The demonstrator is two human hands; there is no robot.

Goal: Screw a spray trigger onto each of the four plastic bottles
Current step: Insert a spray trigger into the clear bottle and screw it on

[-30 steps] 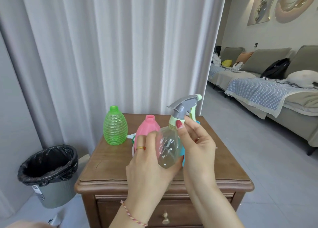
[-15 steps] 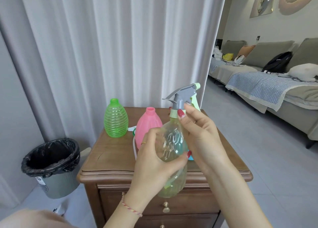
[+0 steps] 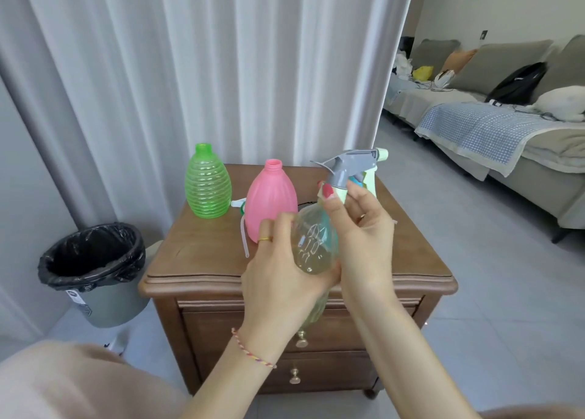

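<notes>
Wooden surface (image 3: 202, 260), glossy, below ribbed green bottle (image 3: 207, 186) at 10 o'clock.
Left hand (image 3: 285, 279) clasps clear faceted bottle (image 3: 313, 244), base hidden; right hand (image 3: 361, 231) pinches grey trigger (image 3: 348, 165) collar.

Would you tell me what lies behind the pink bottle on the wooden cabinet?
Behind the pink bottle, a white and green spray trigger pokes out at its left, with a thin tube trailing forward. The rest is hidden by the bottle.

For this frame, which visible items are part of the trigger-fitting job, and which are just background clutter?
Job items: clear bottle held in left hand; grey spray trigger gripped at its collar by right hand; pink bottle and green bottle, both uncapped; loose trigger behind the pink one.

Lying about: bin, sofa, backpack.
</notes>
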